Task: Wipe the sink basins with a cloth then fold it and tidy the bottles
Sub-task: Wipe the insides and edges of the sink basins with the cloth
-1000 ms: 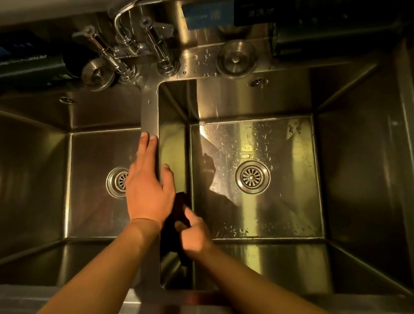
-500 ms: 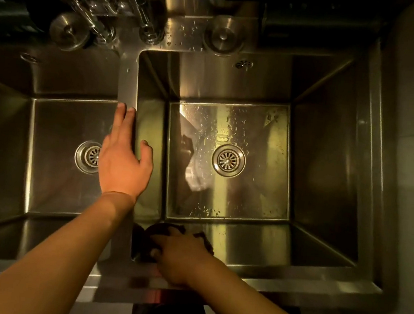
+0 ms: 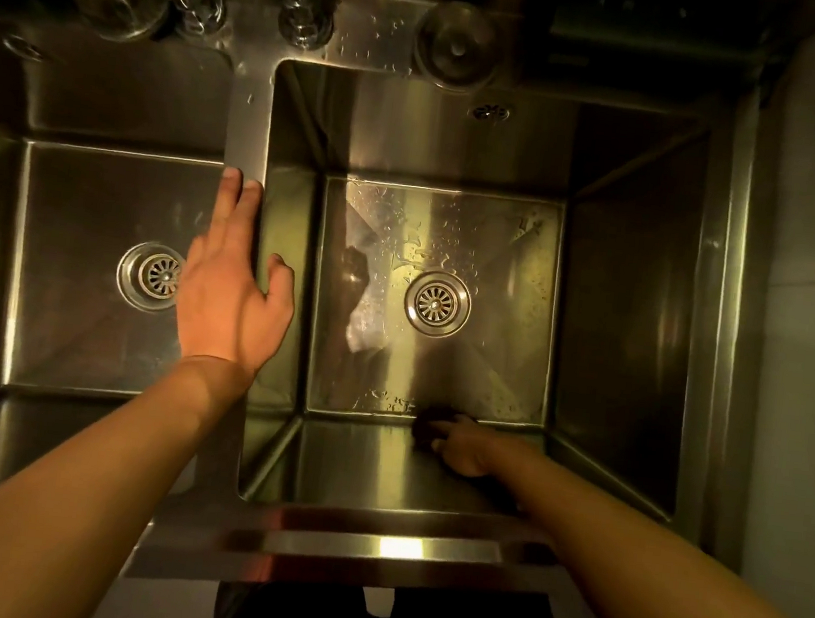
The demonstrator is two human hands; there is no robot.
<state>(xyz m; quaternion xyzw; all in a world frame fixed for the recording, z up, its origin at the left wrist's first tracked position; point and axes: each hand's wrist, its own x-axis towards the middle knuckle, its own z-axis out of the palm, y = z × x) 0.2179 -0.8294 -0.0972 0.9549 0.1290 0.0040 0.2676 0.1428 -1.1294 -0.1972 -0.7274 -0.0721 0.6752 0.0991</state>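
Note:
Two steel sink basins lie below me, the left basin (image 3: pixel 71 334) and the right basin (image 3: pixel 627 301), split by a narrow divider (image 3: pixel 248 126). My left hand (image 3: pixel 231 290) rests flat on the divider with fingers straight, thumb over the right basin's edge. Deep in the right basin my right hand (image 3: pixel 464 448) grips a small dark cloth (image 3: pixel 428 424) and presses it against the near wall where it meets the wet floor. Most of the cloth is hidden under my fingers. No bottles are clearly in view.
Each basin has a round drain strainer, one (image 3: pixel 150 275) left and one (image 3: pixel 437 303) right. Faucet bases (image 3: pixel 302 21) and two round steel caps (image 3: pixel 453 44) sit on the back ledge. A pale wall (image 3: pixel 814 251) bounds the right side.
My right hand has carried the cloth from the divider's near corner rightward and down along the right basin's near wall. My left hand has stayed on the divider. The view has tilted down.

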